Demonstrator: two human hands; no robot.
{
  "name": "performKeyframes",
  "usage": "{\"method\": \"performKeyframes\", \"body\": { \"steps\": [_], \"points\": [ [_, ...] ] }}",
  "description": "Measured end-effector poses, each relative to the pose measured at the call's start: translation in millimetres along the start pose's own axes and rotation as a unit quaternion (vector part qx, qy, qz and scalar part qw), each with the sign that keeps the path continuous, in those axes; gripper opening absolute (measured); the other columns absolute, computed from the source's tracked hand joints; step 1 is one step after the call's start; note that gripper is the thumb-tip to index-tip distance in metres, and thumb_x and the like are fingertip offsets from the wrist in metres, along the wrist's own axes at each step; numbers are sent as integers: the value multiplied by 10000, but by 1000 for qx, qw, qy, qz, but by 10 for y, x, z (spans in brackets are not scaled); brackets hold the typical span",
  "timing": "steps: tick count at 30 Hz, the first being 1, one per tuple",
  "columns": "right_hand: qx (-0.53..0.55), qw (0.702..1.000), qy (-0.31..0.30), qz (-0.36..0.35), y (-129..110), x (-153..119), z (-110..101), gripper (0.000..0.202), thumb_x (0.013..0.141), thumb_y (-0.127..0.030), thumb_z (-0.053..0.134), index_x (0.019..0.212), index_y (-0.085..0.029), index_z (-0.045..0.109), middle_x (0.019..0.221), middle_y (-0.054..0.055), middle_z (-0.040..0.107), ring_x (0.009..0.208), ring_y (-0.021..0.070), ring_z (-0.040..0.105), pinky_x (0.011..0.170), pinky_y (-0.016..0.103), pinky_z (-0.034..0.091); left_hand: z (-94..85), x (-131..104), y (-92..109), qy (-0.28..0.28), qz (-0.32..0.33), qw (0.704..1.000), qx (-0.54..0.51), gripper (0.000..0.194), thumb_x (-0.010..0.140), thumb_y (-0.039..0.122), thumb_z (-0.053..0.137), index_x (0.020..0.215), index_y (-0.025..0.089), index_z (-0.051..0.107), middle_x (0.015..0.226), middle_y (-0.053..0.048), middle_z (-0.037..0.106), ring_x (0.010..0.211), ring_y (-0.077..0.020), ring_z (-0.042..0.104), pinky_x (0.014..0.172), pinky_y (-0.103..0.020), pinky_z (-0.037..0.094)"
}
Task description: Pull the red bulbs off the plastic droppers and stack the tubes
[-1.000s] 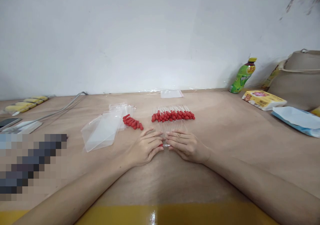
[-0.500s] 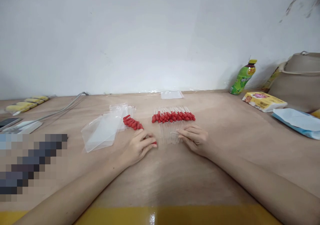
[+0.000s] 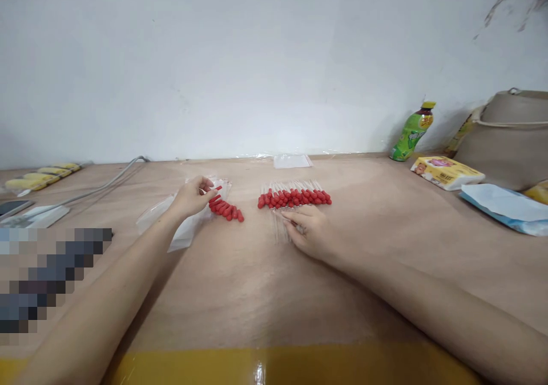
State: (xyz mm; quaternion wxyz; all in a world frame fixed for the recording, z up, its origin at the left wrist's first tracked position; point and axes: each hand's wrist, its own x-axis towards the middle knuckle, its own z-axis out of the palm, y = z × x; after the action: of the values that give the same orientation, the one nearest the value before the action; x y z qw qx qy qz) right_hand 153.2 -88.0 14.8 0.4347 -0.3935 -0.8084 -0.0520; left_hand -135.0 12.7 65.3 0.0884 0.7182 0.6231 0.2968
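My left hand (image 3: 192,195) is closed over the clear zip bags (image 3: 184,234), with a red rubber bulb (image 3: 219,188) at its fingertips. Just below those fingertips lies a slanting row of loose red rubber bulbs (image 3: 225,209). In the middle of the table, thin clear glass tubes (image 3: 279,231) lie side by side. My right hand (image 3: 309,228) rests over their right part, its thumb and fingers pinched at the tubes; the palm hides some of them. Directly beyond is a row of droppers (image 3: 295,198) with red bulbs, their clear stems pointing to the wall.
A small clear bag (image 3: 293,161) lies by the wall. At the right stand a green bottle (image 3: 412,133), a tissue pack (image 3: 447,173), a blue-white packet (image 3: 507,207) and a beige bag (image 3: 509,145). A grey cable (image 3: 107,186) and yellow packs (image 3: 45,177) are at the left.
My left hand has moved away from the middle, up and left to the far end of the loose bulbs. My right hand has shifted left and slightly forward over the glass tubes.
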Motion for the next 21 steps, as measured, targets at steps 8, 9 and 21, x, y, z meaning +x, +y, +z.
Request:
{"method": "performKeyframes", "body": {
  "steps": [8, 9, 21],
  "points": [
    [-151, 983, -103, -7, -88, 209, 193, 199, 819, -160, 452, 753, -145, 639, 706, 56, 609, 714, 164, 487, 680, 307, 282, 94, 23, -87, -19, -6, 999, 50, 262, 690, 451, 540, 733, 195, 578, 698, -7, 614, 581, -152, 526, 570, -268, 398],
    [-161, 980, -115, -9, -87, 219, 217, 193, 815, -160, 455, 732, -145, 628, 713, 57, 603, 723, 164, 483, 684, 310, 273, 83, 18, -74, 3, 3, 998, 60, 271, 703, 459, 528, 735, 196, 581, 697, -12, 611, 596, -160, 527, 578, -273, 397],
    [-137, 971, -183, 72, -267, 214, 276, 330, 745, -483, 559, 755, -160, 623, 816, 73, 626, 819, 210, 501, 785, 399, 244, 481, -271, 615, -18, 259, 960, 104, 222, 787, 400, 518, 817, 190, 582, 866, -56, 613, 854, -226, 543, 790, -354, 394]
  ]
}}
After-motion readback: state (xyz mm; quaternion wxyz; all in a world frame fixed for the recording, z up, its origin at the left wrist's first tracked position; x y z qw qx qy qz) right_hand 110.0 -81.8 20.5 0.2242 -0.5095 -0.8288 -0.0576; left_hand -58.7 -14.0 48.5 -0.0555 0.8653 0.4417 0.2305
